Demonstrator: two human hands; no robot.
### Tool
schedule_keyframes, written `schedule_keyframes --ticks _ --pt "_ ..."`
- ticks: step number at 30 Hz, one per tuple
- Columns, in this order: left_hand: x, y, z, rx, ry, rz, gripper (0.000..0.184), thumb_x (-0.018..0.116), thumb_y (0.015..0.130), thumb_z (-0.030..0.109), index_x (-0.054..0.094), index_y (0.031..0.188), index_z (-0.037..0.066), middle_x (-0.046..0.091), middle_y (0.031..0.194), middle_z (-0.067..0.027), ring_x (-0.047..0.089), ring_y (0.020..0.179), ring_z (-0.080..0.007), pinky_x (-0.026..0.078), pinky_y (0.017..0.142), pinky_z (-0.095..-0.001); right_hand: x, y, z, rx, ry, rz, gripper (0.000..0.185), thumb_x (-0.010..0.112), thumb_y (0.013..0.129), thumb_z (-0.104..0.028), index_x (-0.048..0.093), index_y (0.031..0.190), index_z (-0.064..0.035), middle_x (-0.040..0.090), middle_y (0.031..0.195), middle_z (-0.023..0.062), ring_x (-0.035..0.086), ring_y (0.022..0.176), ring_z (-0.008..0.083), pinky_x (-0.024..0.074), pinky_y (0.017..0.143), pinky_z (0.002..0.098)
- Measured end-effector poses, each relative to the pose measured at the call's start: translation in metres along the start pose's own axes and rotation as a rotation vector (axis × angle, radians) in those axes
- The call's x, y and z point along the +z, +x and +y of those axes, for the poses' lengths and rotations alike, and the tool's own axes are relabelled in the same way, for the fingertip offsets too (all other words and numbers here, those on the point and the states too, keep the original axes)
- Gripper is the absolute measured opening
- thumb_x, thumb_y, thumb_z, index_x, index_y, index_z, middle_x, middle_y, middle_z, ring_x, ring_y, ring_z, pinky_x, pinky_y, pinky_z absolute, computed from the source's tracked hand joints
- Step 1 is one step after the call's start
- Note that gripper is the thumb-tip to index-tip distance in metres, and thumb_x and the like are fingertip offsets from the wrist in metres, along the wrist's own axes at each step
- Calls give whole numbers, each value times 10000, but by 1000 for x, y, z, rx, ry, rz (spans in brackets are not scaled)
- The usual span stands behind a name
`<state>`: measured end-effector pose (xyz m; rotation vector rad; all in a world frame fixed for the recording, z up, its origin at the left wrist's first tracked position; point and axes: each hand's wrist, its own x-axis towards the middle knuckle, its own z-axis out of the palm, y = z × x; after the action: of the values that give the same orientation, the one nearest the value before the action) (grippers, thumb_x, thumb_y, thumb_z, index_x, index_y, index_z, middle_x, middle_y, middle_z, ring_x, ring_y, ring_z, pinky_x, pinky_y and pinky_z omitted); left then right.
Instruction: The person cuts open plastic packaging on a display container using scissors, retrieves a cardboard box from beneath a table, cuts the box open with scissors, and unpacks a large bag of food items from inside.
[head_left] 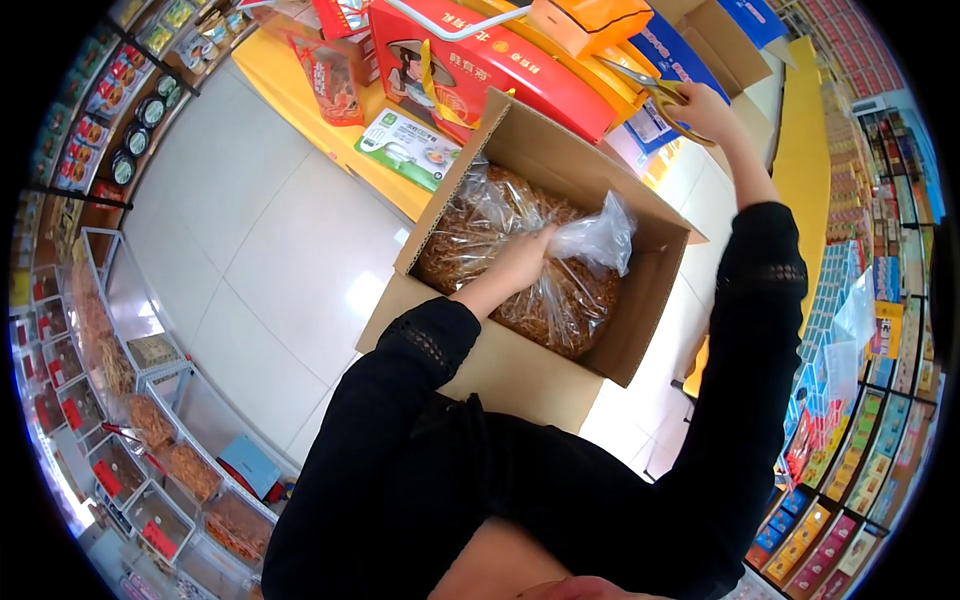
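Note:
An open cardboard box (pixel 650 300) holds a clear plastic bag (pixel 585 300) filled with brown shredded dried food. My left hand (pixel 524 258) reaches into the box, its fingers closed round the gathered neck of the bag. The twisted bag top (pixel 605 240) sticks out past my fingers. Up at the right, beyond the box, my right hand (pixel 703 112) grips scissors (pixel 655 84) with yellowish handles. Their blades point left, over the goods on the yellow table; whether they touch anything I cannot tell.
Behind the box, a yellow table (pixel 290 85) bears a red gift box (pixel 470 70), a green-and-white package (pixel 408 148), a red snack bag (pixel 328 80) and an orange box (pixel 590 22). Clear food bins (pixel 190 470) stand at left. Stocked shelves (pixel 870 430) line the right.

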<state>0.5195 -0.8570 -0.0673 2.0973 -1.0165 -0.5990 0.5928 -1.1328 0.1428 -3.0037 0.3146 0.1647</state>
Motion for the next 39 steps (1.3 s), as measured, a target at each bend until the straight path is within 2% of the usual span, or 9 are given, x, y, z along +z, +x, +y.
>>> schedule_keyframes --ticks 9,11,15,16,19,22,27,29,39 --pt "0 3 0 -41 -86 34 555 640 689 94 378 1176 42 549 979 -214 526 915 -360 418 777 -403 35 22 -1 -219 -17 349 301 581 761 -190 555 1011 -25 553 1014 171 551 916 256 428 798 308" --pt "6 9 -9 -58 -139 9 554 640 675 96 387 1164 30 557 986 -201 538 907 -348 430 770 -391 22 -30 -40 -326 -49 616 291 561 755 -243 576 976 -53 580 937 153 573 800 292 455 734 355" --pt "10 24 -14 -6 -246 128 511 641 639 111 445 1101 14 564 980 -187 550 893 -331 439 759 -385 43 -193 -126 111 645 324 176 578 771 -188 599 847 -30 586 715 129 573 635 227 443 566 311" --pt "6 27 -8 54 -119 123 489 654 631 134 471 1067 7 566 967 -186 550 887 -327 438 759 -383 68 -222 -136 45 694 268 144 584 769 -161 604 819 -28 576 678 108 564 611 184 441 561 278" --pt "-12 32 10 72 32 70 452 675 615 175 515 997 -5 569 944 -185 548 882 -321 435 760 -379 135 -267 -171 373 1110 -25 235 593 766 -186 571 921 -11 595 809 116 587 695 201 465 644 277" --pt "-23 25 20 -7 32 59 435 689 601 194 535 954 -8 571 932 -185 545 884 -319 432 761 -378 197 -256 -166 338 906 83 477 624 734 -252 461 1097 12 505 1055 201 518 951 287 408 824 344" --pt "-15 8 21 -90 -46 121 423 672 626 147 517 997 18 590 866 -175 574 809 -317 451 703 -376 239 -187 -142 336 764 411 574 631 696 -199 381 1155 38 474 1077 236 451 1016 364 347 889 379" --pt "-10 11 6 -52 -29 177 405 641 650 110 502 1022 29 595 831 -170 577 791 -318 455 682 -374 241 -172 -141 348 1735 270 516 589 679 -23 391 1155 10 499 1078 124 497 956 204 384 838 307" --pt "-23 0 -9 24 -135 299 151 575 700 121 613 808 23 601 754 -158 582 729 -313 460 657 -388 225 -160 -136 376 1637 386 324 607 766 -79 456 1039 7 542 970 74 511 858 144 402 758 266"
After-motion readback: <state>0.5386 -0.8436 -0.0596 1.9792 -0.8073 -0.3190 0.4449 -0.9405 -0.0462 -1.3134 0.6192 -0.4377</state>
